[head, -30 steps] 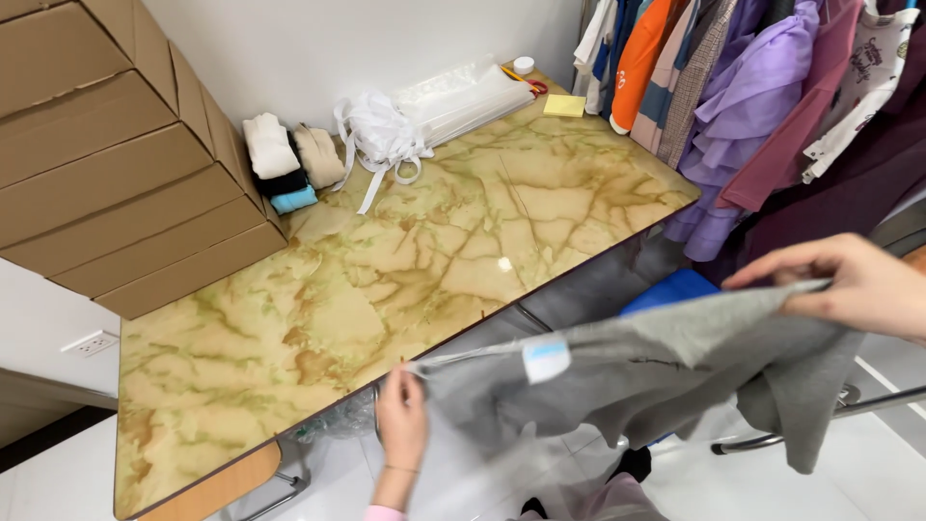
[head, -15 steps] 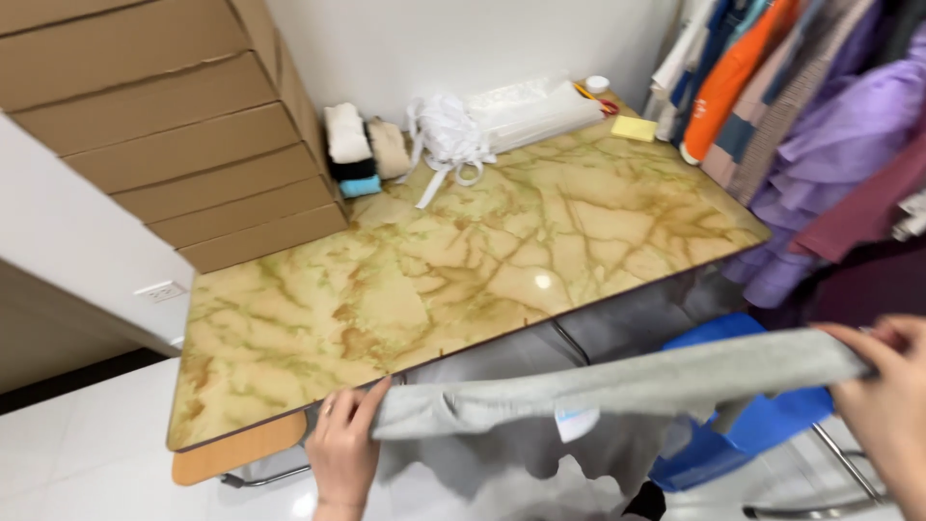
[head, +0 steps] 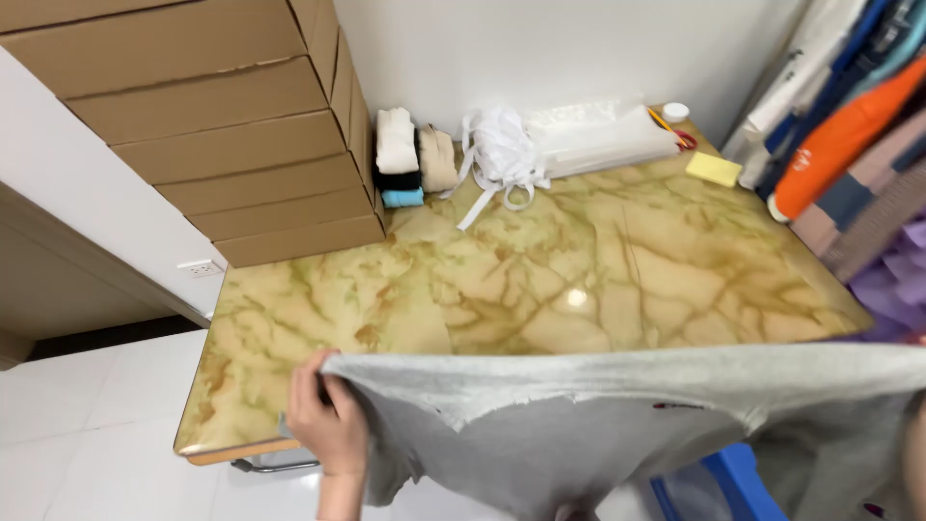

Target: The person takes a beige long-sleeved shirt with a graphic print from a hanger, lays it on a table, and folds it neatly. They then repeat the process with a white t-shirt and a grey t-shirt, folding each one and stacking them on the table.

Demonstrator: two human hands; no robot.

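Six stacked brown cartons [head: 193,116] — left wall

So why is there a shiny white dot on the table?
In the head view, that dot is glare from a light bouncing off the glossy marble-look table; the grey garment casts little shadow, and the picture stays fairly sharp.

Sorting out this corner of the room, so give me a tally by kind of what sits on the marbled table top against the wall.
Folded cloth stacks: 3
White strap bundle: 1
Clear plastic packet: 1
Yellow pad: 1
Small white tub: 1
Total: 7
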